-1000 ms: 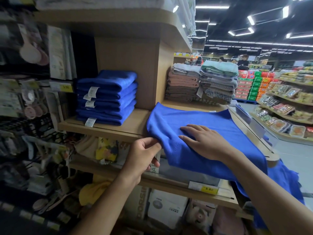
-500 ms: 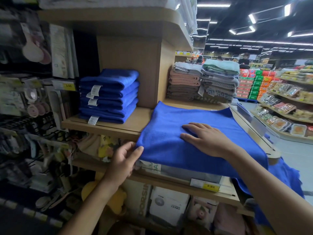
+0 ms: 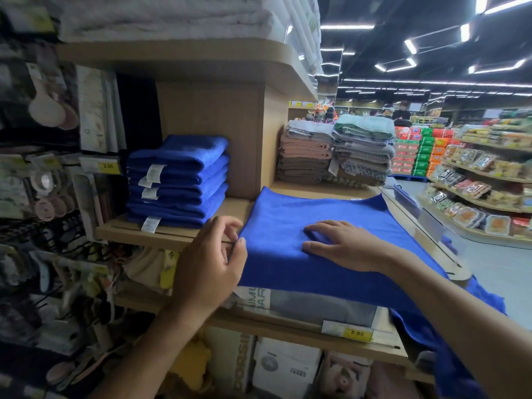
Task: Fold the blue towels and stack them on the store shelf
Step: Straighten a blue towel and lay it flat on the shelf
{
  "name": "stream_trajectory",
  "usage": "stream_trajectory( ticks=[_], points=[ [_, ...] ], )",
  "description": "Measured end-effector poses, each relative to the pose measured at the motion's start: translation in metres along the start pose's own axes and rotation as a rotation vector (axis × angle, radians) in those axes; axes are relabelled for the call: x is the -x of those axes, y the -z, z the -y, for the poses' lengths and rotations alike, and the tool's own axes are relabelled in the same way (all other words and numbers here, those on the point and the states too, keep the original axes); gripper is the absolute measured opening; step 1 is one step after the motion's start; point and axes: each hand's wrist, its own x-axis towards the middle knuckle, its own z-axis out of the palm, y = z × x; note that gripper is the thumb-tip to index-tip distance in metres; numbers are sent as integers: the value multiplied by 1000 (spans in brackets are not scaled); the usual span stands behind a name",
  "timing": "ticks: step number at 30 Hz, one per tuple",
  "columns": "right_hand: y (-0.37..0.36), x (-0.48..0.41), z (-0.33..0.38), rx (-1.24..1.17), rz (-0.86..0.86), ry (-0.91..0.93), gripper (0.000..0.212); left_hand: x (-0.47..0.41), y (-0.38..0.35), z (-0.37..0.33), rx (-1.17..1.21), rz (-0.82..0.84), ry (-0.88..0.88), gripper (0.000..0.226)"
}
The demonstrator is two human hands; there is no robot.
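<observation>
A blue towel [image 3: 331, 214] lies spread over the wooden shelf [image 3: 172, 233], and its right end hangs off the shelf's corner down past my right forearm. My right hand [image 3: 342, 244] presses flat on the middle of the towel, fingers straight and pointing left. My left hand [image 3: 211, 260] is at the towel's left edge with its fingers loosely curled. Its thumb tip touches that edge, and I see no cloth between the fingers. To the left, against the shelf's back, stands a stack of folded blue towels [image 3: 178, 180] with white labels.
Stacks of grey and brown towels [image 3: 334, 152] stand behind the spread towel. White towels [image 3: 172, 18] fill the shelf above. Boxes and a 5.80 price tag [image 3: 357, 333] sit below. Small goods hang on the left [image 3: 43, 182]. Food shelves [image 3: 483, 197] line the aisle on the right.
My left hand let go of the towel's folded left edge, slid along it and now curls beside it. The towel lies flatter and further left. My right hand stayed pressed on it.
</observation>
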Motion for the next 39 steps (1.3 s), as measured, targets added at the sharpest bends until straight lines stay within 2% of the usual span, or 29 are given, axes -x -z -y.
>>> stream_trajectory(
  ticks=[3,8,10,12,15,17,19,21,23,27,30,35,37,39],
  points=[
    [28,-18,-20,-122,1,-39,55,-63,-20,-12,-67,142,67,22],
    [68,-69,-97,-167,-34,-316,41,-141,-79,7,-591,489,250,35],
    [72,-82,-123,-150,-24,-398,39,-157,-98,20,-641,596,311,50],
    [68,-94,-143,-129,-6,-434,36,-164,-112,30,-621,657,351,55],
    [61,-106,-157,15,22,-430,32,-176,-130,35,-410,625,440,44],
    [54,-113,-163,197,-12,-399,38,-182,-139,32,-91,558,538,34],
    [51,-119,-169,252,-19,-379,37,-186,-145,28,249,484,645,22],
    [54,-120,-172,245,9,-382,27,-187,-147,24,436,457,708,17],
    [60,-122,-176,219,21,-403,10,-193,-147,22,461,462,712,15],
    [78,-124,-182,127,-35,-398,18,-214,-143,23,438,367,671,13],
    [102,-124,-181,135,-170,-366,21,-231,-135,21,469,288,639,25],
    [138,-114,-177,13,-381,-302,19,-251,-121,11,661,246,616,8],
    [142,-102,-175,-14,-408,-273,18,-248,-116,9,729,237,619,14],
    [144,-87,-172,-39,-414,-239,17,-242,-110,7,754,237,626,6]
  ],
)
